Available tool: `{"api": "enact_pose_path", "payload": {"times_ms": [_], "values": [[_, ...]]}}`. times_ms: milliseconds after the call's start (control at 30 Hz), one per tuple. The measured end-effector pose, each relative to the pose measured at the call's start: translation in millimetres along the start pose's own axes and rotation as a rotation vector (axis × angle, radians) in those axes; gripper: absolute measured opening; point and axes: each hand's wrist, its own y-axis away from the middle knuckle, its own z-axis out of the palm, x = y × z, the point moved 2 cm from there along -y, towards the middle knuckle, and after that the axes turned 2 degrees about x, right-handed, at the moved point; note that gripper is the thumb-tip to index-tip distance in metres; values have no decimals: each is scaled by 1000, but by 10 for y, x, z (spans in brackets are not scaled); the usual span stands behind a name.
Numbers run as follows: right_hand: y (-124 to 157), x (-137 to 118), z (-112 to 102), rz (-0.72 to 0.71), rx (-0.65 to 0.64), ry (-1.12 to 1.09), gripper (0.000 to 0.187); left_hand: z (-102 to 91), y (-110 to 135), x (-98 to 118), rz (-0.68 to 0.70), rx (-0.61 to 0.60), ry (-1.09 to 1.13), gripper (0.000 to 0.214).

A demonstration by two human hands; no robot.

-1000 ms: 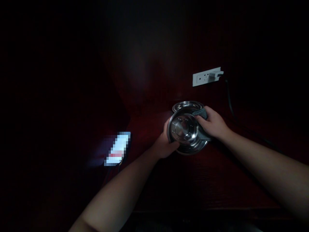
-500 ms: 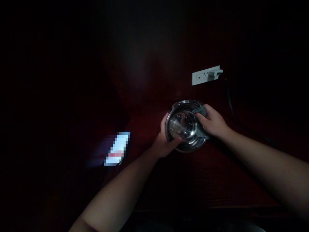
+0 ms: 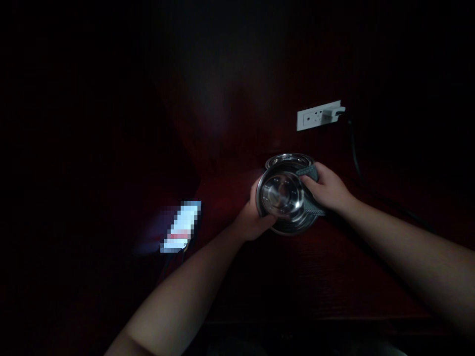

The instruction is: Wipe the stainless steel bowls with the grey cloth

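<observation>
A shiny stainless steel bowl (image 3: 281,195) is tilted so that its inside faces me. My left hand (image 3: 254,215) is closed on its left rim, thumb over the edge and fingers around the outside. In my right hand (image 3: 326,188) is a grey-green cloth (image 3: 308,173), pinched over the bowl's right rim. Part of the cloth hangs against the bowl's wall below the thumb. Behind the held bowl stands another round steel vessel (image 3: 289,158), mostly hidden, with only its far rim showing.
A dark red wooden table (image 3: 315,277) lies under the hands. On the left glows a blurred-out bright screen (image 3: 181,225). A white power outlet (image 3: 319,116) with a plug in it is on the back wall, and a dark cable (image 3: 354,153) runs down to the right. Much of the surroundings is very dark.
The bowl and both hands have shifted very slightly right in the view, as has the outlet. The grip on bowl and cloth looks the same.
</observation>
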Motion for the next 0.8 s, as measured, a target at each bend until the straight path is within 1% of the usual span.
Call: {"api": "enact_pose_path", "payload": {"times_ms": [233, 500, 700, 800], "values": [[8, -4, 8, 31, -48, 33, 26, 16, -6, -2, -28, -19, 57, 99], [8, -19, -2, 6, -55, 28, 30, 10, -6, -6, -34, -11, 107, 99], [16, -65, -6, -4, -78, 52, 27, -29, -22, -48, -18, -18, 193, 95], [11, -92, -19, 18, -54, 81, 20, -34, -12, -34, -28, -15, 155, 95]]}}
